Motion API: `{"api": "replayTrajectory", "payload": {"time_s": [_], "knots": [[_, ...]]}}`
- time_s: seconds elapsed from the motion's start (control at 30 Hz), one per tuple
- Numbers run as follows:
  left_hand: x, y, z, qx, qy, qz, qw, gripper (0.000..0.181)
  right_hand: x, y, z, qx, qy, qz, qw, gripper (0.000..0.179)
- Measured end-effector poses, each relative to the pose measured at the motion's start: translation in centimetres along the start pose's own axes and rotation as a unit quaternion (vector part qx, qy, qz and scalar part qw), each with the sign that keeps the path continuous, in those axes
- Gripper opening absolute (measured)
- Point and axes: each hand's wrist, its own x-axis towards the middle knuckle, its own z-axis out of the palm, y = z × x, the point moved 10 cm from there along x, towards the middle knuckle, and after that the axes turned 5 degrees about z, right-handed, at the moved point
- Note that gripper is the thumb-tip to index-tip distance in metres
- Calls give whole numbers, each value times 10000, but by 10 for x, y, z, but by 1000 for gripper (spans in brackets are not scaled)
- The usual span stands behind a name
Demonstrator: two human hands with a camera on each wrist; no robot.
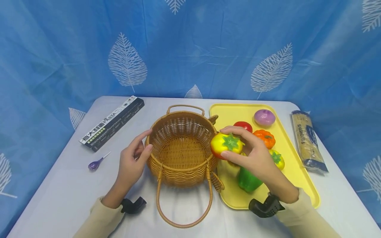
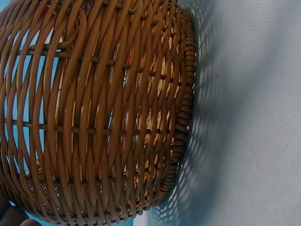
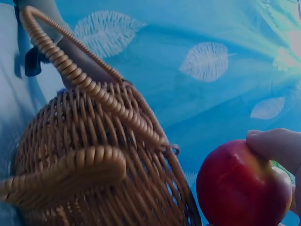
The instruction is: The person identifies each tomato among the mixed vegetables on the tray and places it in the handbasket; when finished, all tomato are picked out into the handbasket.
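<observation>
The thumb and fingers of the right hand (image 1: 257, 157) pinch a yellow-and-red tomato (image 1: 224, 145) across its rounded sides, its green leafy crown turned toward the head camera and no clear long axis showing. The tomato sits just at the right rim of the wicker basket (image 1: 178, 177), so the basket's opening lies to the left of these fingertips; the right wrist view shows blue between fruit and rim, though the lower edge is cut off, so contact there is uncertain. The right hand is nearer the tomato; the left hand (image 1: 132, 162) is across the opening, thumb and index fingertip apart at the left rim, and whether they grip it I cannot tell. The basket stands upright on the white table (image 1: 59, 198), its bare woven floor visible, the near handle (image 1: 184, 227) folded down toward the person and the far one (image 1: 186, 106) up at the back. Right of it, partly under the right hand, a yellow tray (image 1: 290, 172) holds a purple onion (image 1: 264, 117), an orange pumpkin (image 1: 265, 138) and a green pepper (image 1: 249, 181), among others; beyond stands a blue curtain (image 1: 190, 62).
</observation>
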Motion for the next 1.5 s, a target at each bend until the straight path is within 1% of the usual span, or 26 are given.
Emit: {"api": "replayTrajectory", "payload": {"time_s": [0.1, 0.2, 0.3, 0.4, 0.5, 0.6, 0.7, 0.77, 0.97, 1.1, 1.3, 1.5], "knots": [[0, -1, 1, 1, -9, 3, 10000, 46, 5, -6, 7, -120, -11, -235, 9997, 54], [0, -2, 1, -8, -7, -6, 10000, 46, 11, -13, 16, -515, 25, -522, 9973, 52], [-1, -3, 1, -16, -6, -34, 10000, 46, 16, -21, 25, -910, 76, -808, 9925, 51], [-1, -3, 1, -19, -10, -68, 10000, 46, 19, -26, 32, -952, 92, -963, 9907, 51], [0, -3, 0, -3, -16, -71, 10000, 46, 22, -28, 38, -817, 71, -978, 9918, 51], [0, -3, 0, -14, -15, -87, 10000, 46, 27, -31, 49, -681, -139, -1008, 9925, 50], [-1, -3, 0, -41, -9, -114, 9999, 47, 33, -34, 62, -775, -356, -1038, 9909, 48], [-1, -3, 0, -53, -6, -117, 9999, 47, 38, -35, 68, -977, -401, -1073, 9886, 47], [-1, -2, 0, -5, -26, -127, 9999, 47, 51, -31, 78, -1643, -331, -1028, 9805, 48], [-1, -2, 0, 5, -31, -127, 9999, 47, 57, -29, 84, -1940, -390, -961, 9755, 49], [0, 1, 0, 5, -43, -90, 10000, 46, 60, -25, 90, -2209, -542, -827, 9703, 49], [0, -1, 1, -12, -35, -106, 9999, 46, 58, -21, 96, -2627, -749, -836, 9583, 49]]}}
